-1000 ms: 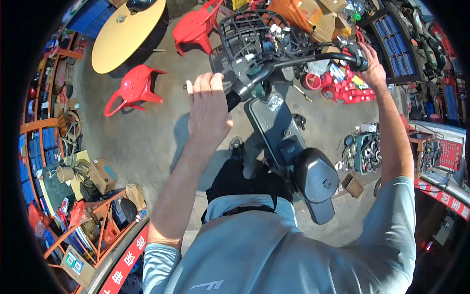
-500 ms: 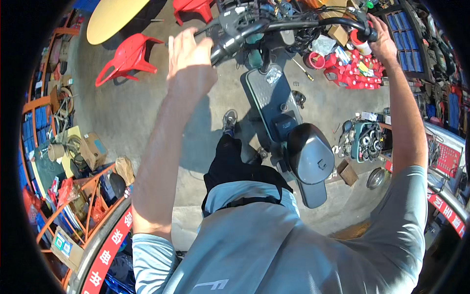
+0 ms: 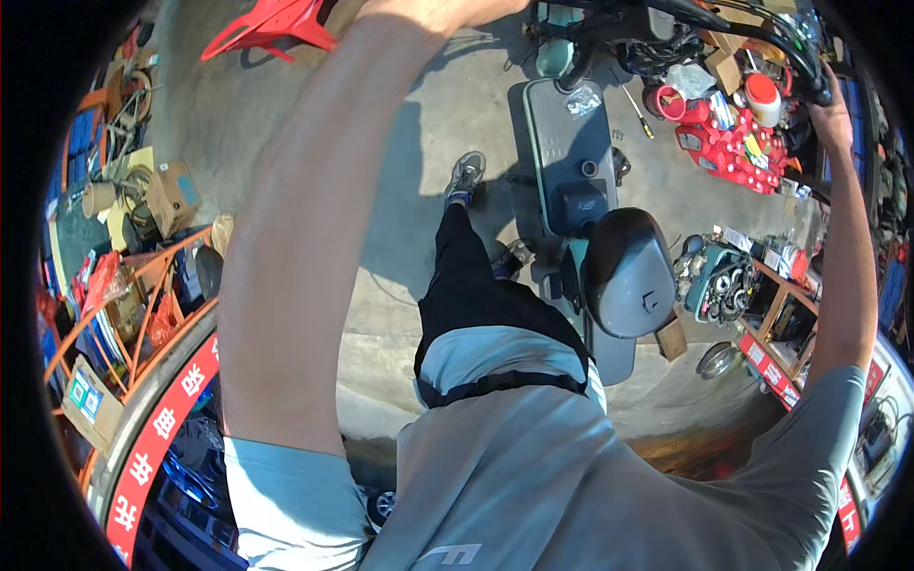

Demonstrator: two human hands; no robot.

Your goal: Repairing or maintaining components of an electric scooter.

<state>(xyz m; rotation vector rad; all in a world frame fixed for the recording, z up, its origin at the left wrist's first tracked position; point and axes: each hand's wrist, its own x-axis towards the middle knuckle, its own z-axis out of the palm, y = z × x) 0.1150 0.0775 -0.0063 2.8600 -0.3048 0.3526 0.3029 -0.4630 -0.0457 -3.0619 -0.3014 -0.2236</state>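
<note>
An electric scooter stands just right of my legs. Its black handlebar (image 3: 762, 36) crosses the upper right, and below it lie the long footboard (image 3: 568, 152) and a rounded grey-black seat (image 3: 625, 276). My right hand (image 3: 834, 116) is wrapped round the handlebar's right end. At the top edge, my left hand (image 3: 443, 11) is partly cut off. It is nearest the handlebar's left part, which is out of view, and its fingers cannot be made out. A small clear plastic bag (image 3: 582, 101) lies at the footboard's front end.
A red plastic chair (image 3: 271, 27) stands at the upper left. Red bottles (image 3: 728, 157), a red-lidded tub (image 3: 762, 95) and a screwdriver (image 3: 638, 109) lie beyond the footboard. A teal bin of metal parts (image 3: 719, 281) sits at right. Orange racks (image 3: 143, 314) hold goods at left.
The view has shifted, so the scooter sits further right and higher. My left hand has moved up and right to the top edge. My right hand stays on the handlebar.
</note>
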